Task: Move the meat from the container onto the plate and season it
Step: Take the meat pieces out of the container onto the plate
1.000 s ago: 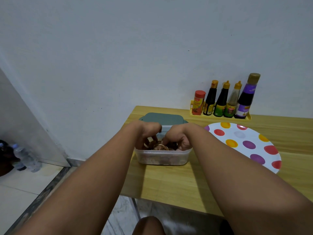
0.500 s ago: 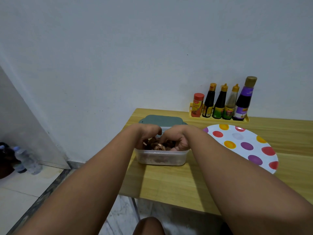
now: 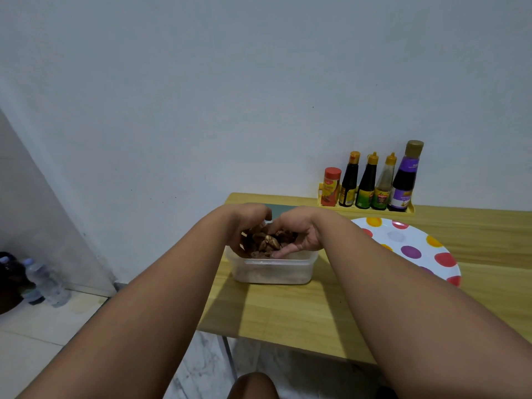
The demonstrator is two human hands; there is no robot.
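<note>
Head view, centre of the frame: left hand [image 3: 247,226] and right hand [image 3: 299,234] cupped together around a heap of brown meat [image 3: 269,241], fingers curled under and beside the pieces, just above the clear plastic container [image 3: 272,269]. Grasping the meat with both hands; more meat perhaps below in the container, hard to tell. Grey-green lid [image 3: 280,209] behind the hands. At right of the frame, the white plate [image 3: 414,246] with coloured dots, bare, just beside the container.

To do well: keep palms close so no piece drops, lift clear over the container rim, carry low to the right, release at the plate middle.

Upper right: red-capped spice jar [image 3: 331,187] and four sauce bottles [image 3: 374,185] in a yellow tray [image 3: 410,210]. Labels too small to read.
</note>
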